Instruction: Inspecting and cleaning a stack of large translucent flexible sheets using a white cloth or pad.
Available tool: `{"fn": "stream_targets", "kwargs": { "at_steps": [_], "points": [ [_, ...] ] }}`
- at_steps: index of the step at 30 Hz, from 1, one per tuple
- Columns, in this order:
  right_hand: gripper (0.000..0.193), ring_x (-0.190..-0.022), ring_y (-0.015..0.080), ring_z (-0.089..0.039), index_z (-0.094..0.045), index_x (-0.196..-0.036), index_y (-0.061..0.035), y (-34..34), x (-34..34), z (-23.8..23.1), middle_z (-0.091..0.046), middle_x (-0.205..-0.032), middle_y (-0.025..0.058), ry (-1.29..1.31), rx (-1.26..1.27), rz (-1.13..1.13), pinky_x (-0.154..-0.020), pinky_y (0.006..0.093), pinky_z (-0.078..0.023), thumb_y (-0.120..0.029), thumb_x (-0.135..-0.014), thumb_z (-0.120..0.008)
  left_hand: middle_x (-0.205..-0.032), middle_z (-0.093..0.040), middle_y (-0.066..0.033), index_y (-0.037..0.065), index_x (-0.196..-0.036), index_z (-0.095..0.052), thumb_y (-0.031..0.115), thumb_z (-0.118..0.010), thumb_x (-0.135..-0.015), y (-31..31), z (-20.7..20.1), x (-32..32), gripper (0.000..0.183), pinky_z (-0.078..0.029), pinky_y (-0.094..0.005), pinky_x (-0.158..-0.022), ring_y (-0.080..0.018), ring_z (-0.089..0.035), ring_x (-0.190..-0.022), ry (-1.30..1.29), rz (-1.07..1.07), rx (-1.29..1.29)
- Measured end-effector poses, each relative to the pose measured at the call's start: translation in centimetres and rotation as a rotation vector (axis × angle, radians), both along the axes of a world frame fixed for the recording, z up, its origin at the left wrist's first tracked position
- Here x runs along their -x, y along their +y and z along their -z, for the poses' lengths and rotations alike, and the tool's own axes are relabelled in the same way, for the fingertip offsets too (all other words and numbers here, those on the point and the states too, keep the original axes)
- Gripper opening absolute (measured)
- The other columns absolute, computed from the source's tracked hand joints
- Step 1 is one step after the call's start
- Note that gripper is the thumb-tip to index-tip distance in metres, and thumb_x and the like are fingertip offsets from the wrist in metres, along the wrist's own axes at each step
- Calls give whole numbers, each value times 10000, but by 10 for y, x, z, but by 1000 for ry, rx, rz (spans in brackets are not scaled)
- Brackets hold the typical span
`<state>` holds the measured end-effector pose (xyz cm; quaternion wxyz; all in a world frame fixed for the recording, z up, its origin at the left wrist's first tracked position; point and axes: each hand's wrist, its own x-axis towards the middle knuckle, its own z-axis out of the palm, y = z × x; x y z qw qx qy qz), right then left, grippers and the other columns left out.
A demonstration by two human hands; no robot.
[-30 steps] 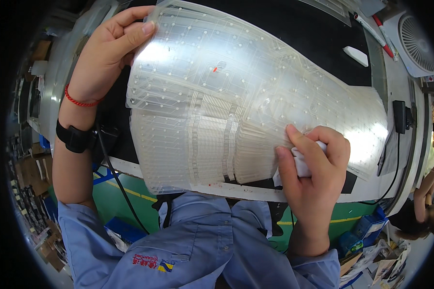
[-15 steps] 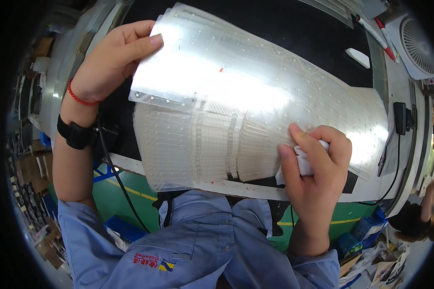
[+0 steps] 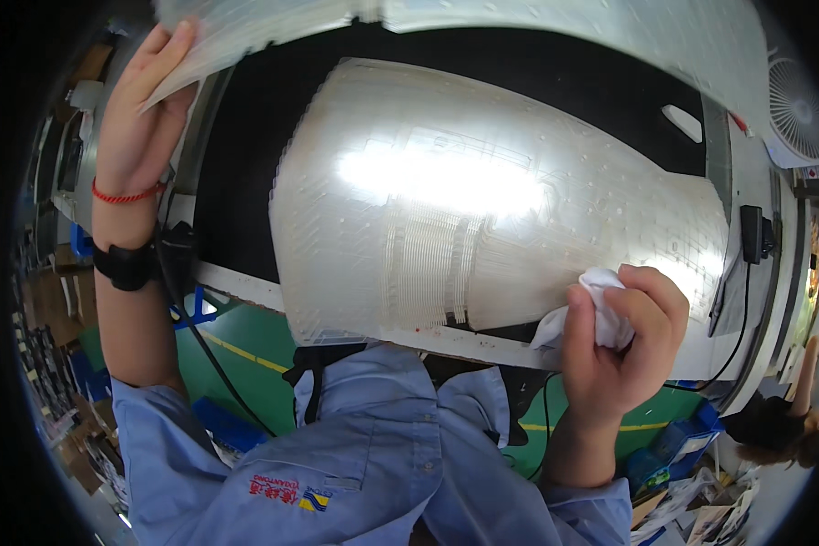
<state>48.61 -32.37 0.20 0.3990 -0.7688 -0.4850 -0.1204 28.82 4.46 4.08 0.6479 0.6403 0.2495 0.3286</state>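
Note:
My left hand [image 3: 141, 118] is raised at the far left, its thumb and fingers pinching the corner of a clear plastic film sheet [image 3: 273, 23]. That sheet is lifted off and stretches across the top of the view, partly cut off by the picture's edge. Below it, a fanned stack of clear printed circuit films [image 3: 337, 246] lies on the black mat [image 3: 232, 182], with fine line traces and strong glare on its top. My right hand [image 3: 623, 364] is closed around a crumpled white cloth [image 3: 612, 328], just over the stack's near right edge.
A white wedge-shaped piece [image 3: 682, 123] lies on the mat at the far right, near a white fan [image 3: 799, 105]. A black power adapter [image 3: 753, 235] with a cable sits at the right edge. Blue bins [image 3: 687, 437] stand below. Another person [image 3: 778, 423] is at the far right.
My left hand has moved up and left, carrying the top sheet off the stack to the far side. My right hand has shifted slightly right and down with the cloth.

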Motion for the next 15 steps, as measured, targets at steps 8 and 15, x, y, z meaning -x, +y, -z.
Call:
{"fn": "stream_targets", "kwargs": {
  "at_steps": [8, 15],
  "points": [
    [254, -964, 299, -579, -696, -948, -47, 3, 0, -7, -630, -1076, 149, -99, 156, -7, -863, 379, -460, -60, -719, -805, -1079, -607, -14, 4, -1214, -570, 205, -565, -1023, -8, -2, 110, 277, -455, -137, -749, -21, -551, -939, -58, -214, 84],
    [353, -1097, 336, -496, -690, -1172, -63, -4, 22, -6, -528, -1262, 180, -120, 358, 104, -941, 392, -413, -26, -823, -651, -1254, -615, -86, -16, -1288, -535, 204, -534, -1032, -60, 42, 136, 337, -452, -278, -1008, -133, -581, -1143, -114, -325, 181]
  ]
}}
